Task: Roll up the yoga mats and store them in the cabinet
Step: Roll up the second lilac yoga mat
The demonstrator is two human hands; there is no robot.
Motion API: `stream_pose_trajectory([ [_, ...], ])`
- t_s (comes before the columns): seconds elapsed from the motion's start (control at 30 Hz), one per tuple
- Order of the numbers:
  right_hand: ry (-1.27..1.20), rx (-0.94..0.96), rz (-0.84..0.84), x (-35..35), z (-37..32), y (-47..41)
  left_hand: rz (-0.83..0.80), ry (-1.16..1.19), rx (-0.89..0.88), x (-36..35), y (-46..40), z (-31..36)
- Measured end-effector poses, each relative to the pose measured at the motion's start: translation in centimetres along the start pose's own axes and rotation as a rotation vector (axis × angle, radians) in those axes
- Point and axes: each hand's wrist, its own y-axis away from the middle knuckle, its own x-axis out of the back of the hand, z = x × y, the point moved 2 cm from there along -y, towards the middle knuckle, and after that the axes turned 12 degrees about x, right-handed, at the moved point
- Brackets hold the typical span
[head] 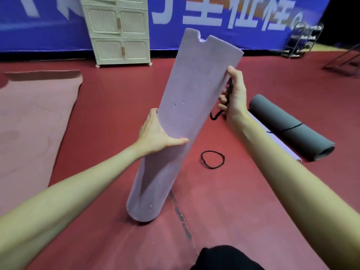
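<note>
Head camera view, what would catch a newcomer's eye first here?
First the rolled purple yoga mat, standing tilted at centre on the red floor, gripped by the left hand low and the right hand higher, which also holds a black cord. Next, a rolled grey mat lies tied at right, a pink mat lies unrolled at left, and a white cabinet stands behind.

Dark red floor (120, 98), crossed by a dark seam near the bottom. Lying flat at left, 1 pink mat (33, 121), unrolled. At right, 1 grey rolled mat (290, 125), bound by a thin black cord, beside a white strip. Between, 1 loose black band (212, 159). Standing tilted on its lower end, 1 lilac rolled mat (187, 106). Further back, on small feet, a cream cabinet (118, 32); far right, a wire rack (303, 39).
</note>
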Motion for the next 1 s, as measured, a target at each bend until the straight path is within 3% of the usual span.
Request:
stream_pose_trajectory([
  [0.17, 0.097, 0.058, -0.037, -1.7, -1.9, -1.3, -0.005, 0.096, -0.055, 1.1, -1.7, 0.9],
  [0.33, 0.138, 0.038, -0.117, -2.3, -1.5, -1.7, -0.118, 0.19, -0.151, 1.8, -2.5, 1.3],
  [0.47, 0.122, 0.022, -0.176, -2.4, -1.5, -2.8, -0.154, 0.474, -0.219, 5.3, -4.2, 6.2],
  [0.57, 0.158, 0.048, -0.295, -2.7, -2.0, -3.3, -0.031, 0.702, -0.121, 8.6, -4.9, 10.9],
  [0.7, 0.196, -0.033, -0.419, -3.7, -2.9, -3.7, 0.183, 0.717, -0.051, 9.6, -4.8, 11.9],
  [0.83, 0.196, -0.244, -0.389, -5.5, -4.1, -4.4, 0.266, 0.684, -0.099, 10.3, -5.5, 11.0],
  [1.0, 0.346, -0.186, -0.328, -8.4, -5.1, -5.3, 0.319, 0.703, -0.05, 10.8, -6.2, 10.9],
])
